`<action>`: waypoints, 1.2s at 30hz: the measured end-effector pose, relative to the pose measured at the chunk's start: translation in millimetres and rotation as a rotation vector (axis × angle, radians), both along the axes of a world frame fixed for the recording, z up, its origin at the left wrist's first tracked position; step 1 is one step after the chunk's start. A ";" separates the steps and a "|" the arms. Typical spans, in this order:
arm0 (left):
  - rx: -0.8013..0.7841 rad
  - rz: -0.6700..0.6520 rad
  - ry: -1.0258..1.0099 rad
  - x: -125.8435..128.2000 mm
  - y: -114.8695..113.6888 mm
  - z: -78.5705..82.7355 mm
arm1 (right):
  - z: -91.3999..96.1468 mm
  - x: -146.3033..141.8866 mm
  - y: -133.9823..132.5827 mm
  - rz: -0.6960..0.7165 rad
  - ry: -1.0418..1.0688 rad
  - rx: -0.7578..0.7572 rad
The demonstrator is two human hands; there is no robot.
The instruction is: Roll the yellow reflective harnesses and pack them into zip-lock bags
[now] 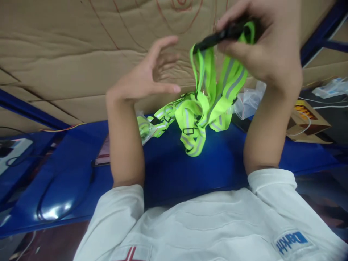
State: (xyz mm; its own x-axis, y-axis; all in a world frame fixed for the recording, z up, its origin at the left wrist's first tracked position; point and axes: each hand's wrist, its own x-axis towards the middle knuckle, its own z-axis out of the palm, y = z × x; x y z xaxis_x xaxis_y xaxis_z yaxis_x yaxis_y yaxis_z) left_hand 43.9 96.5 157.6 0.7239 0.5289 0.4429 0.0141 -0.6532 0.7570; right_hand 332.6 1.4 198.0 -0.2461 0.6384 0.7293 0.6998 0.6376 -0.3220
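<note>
Gripping a black buckle (227,33) at upper right of the frame, the right hand (268,47) lifts the neon reflective strap harness (202,108) off the blue table (174,170); the left hand (146,74) hovers spread and empty, apparently mid-untangling, needing a steady pull.

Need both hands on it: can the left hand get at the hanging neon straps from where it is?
Probably yes. The left hand is open beside the neon straps hanging from the right hand, with nothing between them.
</note>
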 end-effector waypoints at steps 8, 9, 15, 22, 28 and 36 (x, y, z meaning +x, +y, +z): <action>0.051 0.053 -0.141 29.1 -45.6 16.2 | -6.5 -35.7 -0.6 0.137 -0.281 0.141; 0.057 0.068 -0.127 27.7 -41.7 15.4 | -6.7 -36.6 -2.0 0.140 -0.272 0.148; 0.027 0.205 -0.025 24.5 -36.3 16.2 | -9.2 -44.9 -1.4 0.089 -0.313 0.111; 0.010 0.224 -0.063 41.6 -41.2 9.0 | -14.1 -51.8 8.5 0.036 -0.324 0.088; -0.036 0.161 -0.119 43.9 -37.6 6.7 | -12.0 -49.4 5.8 0.003 -0.342 0.126; 0.128 0.323 -0.144 49.1 -35.7 5.3 | -18.2 -49.6 12.4 -0.021 -0.367 0.035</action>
